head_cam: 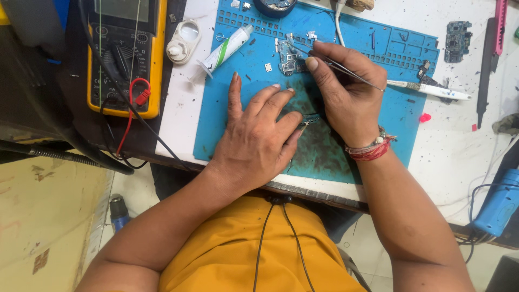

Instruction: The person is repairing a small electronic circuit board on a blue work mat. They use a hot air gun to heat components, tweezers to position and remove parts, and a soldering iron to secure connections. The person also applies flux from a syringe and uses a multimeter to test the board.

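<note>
The right hand (346,92) was pinched shut on thin tweezers (346,70), whose tips met a small circuit board (288,60) near the far edge of the blue mat (403,113); the board's parts were too small to make out. The left hand (259,135) lay flat on the mat, fingers spread, holding nothing (whatever sat beneath it was hidden). Bare mat lay right of the board; a syringe tube (224,50) crossed the mat's left edge.

The person wears a mustard-yellow shirt (254,254) with a thin black cord (294,238) hanging down its front — bare forearms, and a red-and-white thread bracelet (370,148) around the right wrist.
</note>
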